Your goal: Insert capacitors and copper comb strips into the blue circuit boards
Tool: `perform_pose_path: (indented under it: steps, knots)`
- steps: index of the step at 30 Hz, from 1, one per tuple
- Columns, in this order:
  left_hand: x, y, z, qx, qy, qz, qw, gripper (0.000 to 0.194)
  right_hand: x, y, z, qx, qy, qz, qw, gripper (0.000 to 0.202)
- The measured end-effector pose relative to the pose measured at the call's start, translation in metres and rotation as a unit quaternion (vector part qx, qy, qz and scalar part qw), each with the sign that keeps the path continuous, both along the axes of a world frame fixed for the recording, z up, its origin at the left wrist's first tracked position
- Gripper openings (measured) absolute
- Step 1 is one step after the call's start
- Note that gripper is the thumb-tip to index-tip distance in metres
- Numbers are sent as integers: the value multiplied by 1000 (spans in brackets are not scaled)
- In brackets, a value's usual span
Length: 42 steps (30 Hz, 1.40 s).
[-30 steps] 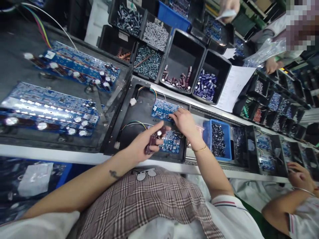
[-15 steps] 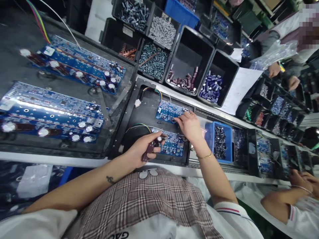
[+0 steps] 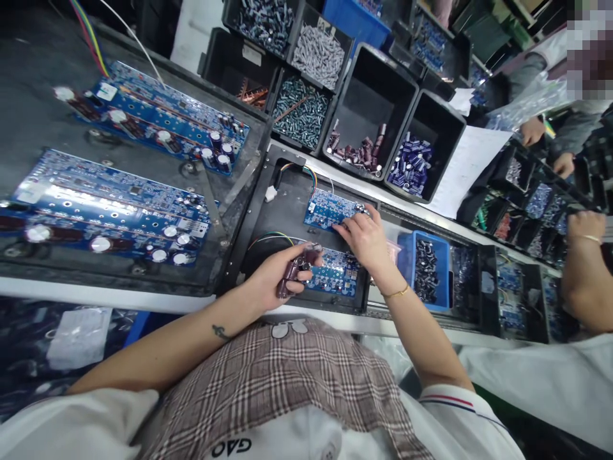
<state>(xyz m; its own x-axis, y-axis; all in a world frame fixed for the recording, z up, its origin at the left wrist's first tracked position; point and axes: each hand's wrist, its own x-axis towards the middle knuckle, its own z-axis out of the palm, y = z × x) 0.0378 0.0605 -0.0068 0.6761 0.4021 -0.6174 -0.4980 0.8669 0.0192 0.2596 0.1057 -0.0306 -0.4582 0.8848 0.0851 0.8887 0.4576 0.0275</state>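
My left hand (image 3: 272, 276) is closed around several brown capacitors (image 3: 288, 280), with one at the fingertips. It is over the left end of the lower blue circuit board (image 3: 339, 276), partly hiding it. My right hand (image 3: 366, 239) has its fingers bent down at the right end of the upper blue circuit board (image 3: 330, 207). Whatever those fingertips grip is hidden beneath the hand. Both boards lie in a black tray (image 3: 287, 214), with coloured wires at their left ends.
Behind the tray stand black bins of brown capacitors (image 3: 364, 153), purple capacitors (image 3: 409, 167) and other parts. A blue box (image 3: 446, 275) of small dark parts sits to the right. Larger populated boards (image 3: 115, 204) are at left. A co-worker's arm (image 3: 584, 275) reaches in at far right.
The view has shifted slightly, moving the bench rightward in the picture. My hands keep nearly the same places over the boards. The co-worker's arm at far right has risen toward the bins.
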Motion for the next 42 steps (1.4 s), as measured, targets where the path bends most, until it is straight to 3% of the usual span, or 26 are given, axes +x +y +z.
perform_pose_path:
  steps: [4,10,18,27,30,32,35,37,39,42]
  knots:
    - [-1,1,-3,-1,7,-1,1000,21,0,-3,-4,38,4,-62,997,40]
    - [-1,2,-5,9,33,3,999,15,10,0,-3,-13,18,5,1000,33]
    - [-1,2,-3,6,54,12,998,14,8,-8,2,2,-38,-27,999,37]
    - [0,5,-6,16,51,4,999,13,12,-8,1,-24,-39,8,999,32]
    - [0,5,-6,13,46,1,999,13,4,-13,11,-27,-44,-14,999,34]
    - [0,4,-6,14,39,-5,999,13,-6,-20,26,-38,14,-29,999,38]
    - [0,3,-5,22,26,-16,999,15,-24,-32,51,-115,130,35,984,37]
    - [0,3,-5,26,15,-26,999,16,-31,-32,56,-141,166,60,974,25]
    - [-1,4,-5,29,11,-33,999,17,-32,-25,48,-107,167,22,980,19]
    - [-1,6,-5,40,41,-24,998,22,-26,-6,23,-66,145,-30,987,18]
